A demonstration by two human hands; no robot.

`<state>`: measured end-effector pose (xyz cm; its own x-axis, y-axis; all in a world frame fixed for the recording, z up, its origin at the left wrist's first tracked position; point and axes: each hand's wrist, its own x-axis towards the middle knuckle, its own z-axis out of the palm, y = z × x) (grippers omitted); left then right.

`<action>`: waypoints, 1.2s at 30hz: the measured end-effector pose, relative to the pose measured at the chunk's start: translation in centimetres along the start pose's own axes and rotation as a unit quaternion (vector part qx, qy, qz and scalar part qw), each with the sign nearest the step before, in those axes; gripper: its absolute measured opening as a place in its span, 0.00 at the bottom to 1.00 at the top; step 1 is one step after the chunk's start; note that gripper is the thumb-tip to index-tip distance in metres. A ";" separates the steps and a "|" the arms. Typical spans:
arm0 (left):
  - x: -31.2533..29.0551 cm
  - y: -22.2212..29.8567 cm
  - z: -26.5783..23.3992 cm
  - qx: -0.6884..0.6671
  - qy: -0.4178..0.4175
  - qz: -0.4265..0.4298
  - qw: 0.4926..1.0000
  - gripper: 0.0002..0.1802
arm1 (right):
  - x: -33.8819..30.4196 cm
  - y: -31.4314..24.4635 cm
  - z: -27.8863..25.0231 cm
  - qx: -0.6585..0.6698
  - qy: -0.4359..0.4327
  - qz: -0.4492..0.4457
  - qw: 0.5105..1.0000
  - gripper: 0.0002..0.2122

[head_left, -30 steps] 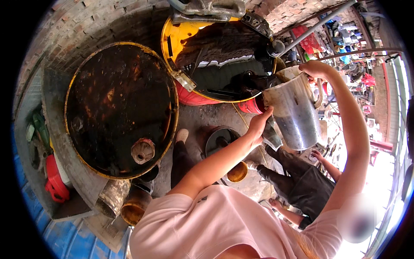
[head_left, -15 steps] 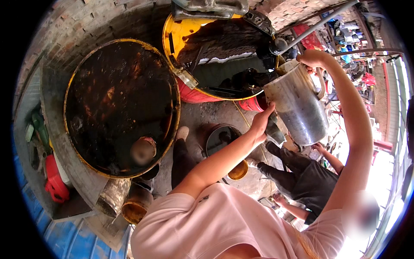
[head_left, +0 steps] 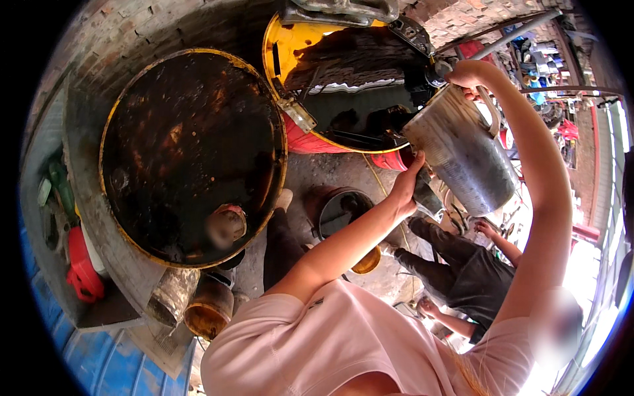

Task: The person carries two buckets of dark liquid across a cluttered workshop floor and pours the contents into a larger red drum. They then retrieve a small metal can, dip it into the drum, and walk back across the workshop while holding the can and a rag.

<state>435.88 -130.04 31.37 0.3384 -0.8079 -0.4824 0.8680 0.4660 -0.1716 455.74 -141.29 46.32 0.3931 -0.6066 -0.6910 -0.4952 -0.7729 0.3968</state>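
Observation:
A large dented metal jug [head_left: 462,148] is held up tilted beside the open yellow-rimmed drum [head_left: 269,49], its mouth toward the drum. My right hand [head_left: 470,76] is closed on the jug's upper rim, close to its loop handle. Lower down, my left hand [head_left: 404,188] grips a grey metal piece [head_left: 428,198] at the jug's side, which looks like its spout. Dark liquid and black, oily things lie in the drum; the jug's inside is mostly hidden.
Left of me stands a wide drum of dark liquid [head_left: 191,152], a round container [head_left: 228,224] near its rim. A dark bucket [head_left: 337,211] and stained cans [head_left: 210,310] stand on the floor. Another person [head_left: 462,270] is at the lower right.
The jug has tipped a little further, its base swinging right and slightly up. Both hands keep their hold. The whole view has shifted slightly.

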 end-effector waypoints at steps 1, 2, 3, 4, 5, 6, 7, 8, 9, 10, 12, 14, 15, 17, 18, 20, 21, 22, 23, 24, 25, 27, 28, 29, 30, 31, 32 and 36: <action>0.0 0.1 -0.1 -0.006 -0.001 -0.001 1.000 0.21 | 0.4 -0.3 0.0 0.001 0.001 -0.001 1.000 0.14; -0.2 0.3 0.0 -0.011 -0.003 -0.002 1.000 0.21 | 0.9 -0.5 0.0 0.002 0.002 -0.002 1.000 0.15; -0.3 0.5 0.0 -0.016 -0.005 -0.003 1.000 0.21 | 1.2 -0.8 0.1 0.004 0.003 -0.002 1.000 0.15; -0.2 0.5 -0.1 -0.022 -0.011 -0.001 1.000 0.21 | 1.4 -0.9 0.1 0.006 0.005 -0.005 1.000 0.15; -0.1 0.5 -0.2 -0.027 -0.019 0.003 0.999 0.21 | 1.3 -1.1 0.1 0.007 0.007 -0.009 1.000 0.15; 0.0 0.6 -0.2 -0.032 -0.027 0.006 0.999 0.21 | 1.3 -1.3 0.1 0.008 0.010 -0.012 1.000 0.15; 0.0 0.6 -0.4 -0.028 -0.023 0.000 0.999 0.21 | 1.3 -1.4 0.2 0.011 0.007 -0.013 1.000 0.15; -0.2 0.7 -0.3 -0.023 -0.021 -0.004 0.999 0.21 | 1.3 -1.3 0.2 0.014 0.007 -0.014 1.000 0.15; -0.3 0.7 -0.2 -0.018 -0.019 -0.008 1.000 0.21 | 1.3 -1.1 0.2 0.017 0.007 -0.016 1.000 0.15; 0.2 0.3 -0.5 -0.015 -0.018 0.001 1.000 0.21 | 1.4 -0.7 0.4 0.032 0.007 -0.008 0.999 0.15; 1.1 -0.4 -1.2 -0.006 -0.016 0.018 1.000 0.21 | 1.4 0.4 0.9 0.067 0.005 0.008 0.998 0.14; 1.2 -0.6 -2.2 0.027 -0.017 -0.001 0.999 0.22 | 0.5 2.0 1.7 0.081 0.022 -0.012 0.996 0.14; 1.1 -0.7 -2.6 0.045 -0.017 -0.013 0.999 0.22 | 0.1 3.1 2.2 0.090 0.029 -0.021 0.995 0.14; 0.9 -0.7 -3.2 0.079 -0.008 0.018 0.997 0.21 | 0.7 6.2 4.2 0.147 0.052 -0.060 0.986 0.15; 0.6 -1.0 -3.3 0.086 -0.001 0.054 0.995 0.20 | 0.5 7.7 5.3 0.167 0.059 -0.084 0.981 0.16; 1.4 -1.5 -5.1 0.135 0.011 0.047 0.990 0.18 | -0.5 10.0 8.6 0.247 0.120 -0.123 0.954 0.18; 1.3 -1.7 -5.0 0.147 0.012 0.102 0.984 0.17 | -0.4 11.7 10.0 0.253 0.124 -0.126 0.951 0.20; 1.1 -2.3 -5.0 0.154 0.007 0.111 0.982 0.17 | -0.4 13.2 11.9 0.270 0.150 -0.138 0.941 0.21; -0.7 -2.4 -4.2 0.164 0.001 0.116 0.980 0.18 | -0.7 15.0 14.1 0.289 0.176 -0.147 0.930 0.23; -0.6 -2.9 -5.1 0.197 -0.009 0.131 0.972 0.19 | -1.8 16.1 16.1 0.313 0.169 -0.119 0.927 0.24; 0.3 -3.2 -6.2 0.220 -0.001 0.116 0.969 0.18 | 0.6 18.4 18.6 0.359 0.178 -0.121 0.908 0.24; 0.6 -3.9 -7.4 0.222 0.004 0.143 0.965 0.15 | -1.8 19.1 22.9 0.409 0.205 -0.147 0.877 0.25; 0.4 -4.3 -7.9 0.233 0.007 0.147 0.961 0.14 | -1.0 19.7 25.7 0.440 0.230 -0.187 0.848 0.23; 0.0 -4.2 -8.9 0.239 0.018 0.157 0.958 0.13 | -3.3 18.6 27.7 0.515 0.196 -0.217 0.805 0.21; 0.0 -4.3 -10.0 0.247 -0.002 0.185 0.951 0.13 | -3.2 18.6 30.3 0.546 0.197 -0.237 0.779 0.20; -0.3 -3.9 -11.2 0.256 -0.017 0.220 0.941 0.13 | -1.9 17.8 33.0 0.576 0.193 -0.264 0.749 0.19; -1.2 -4.4 -11.5 0.251 0.044 0.248 0.935 0.12 | -0.5 17.1 35.9 0.615 0.190 -0.288 0.709 0.19; -6.0 -7.7 -14.8 0.303 0.086 0.335 0.888 0.14 | -1.7 14.2 45.5 0.747 0.162 -0.298 0.572 0.17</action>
<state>421.75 -123.41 22.89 0.8368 -0.3316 -0.4357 0.5475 0.4996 0.6713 412.76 -142.81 25.61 0.8399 -0.5081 -0.1906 -0.2128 0.0147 -0.9770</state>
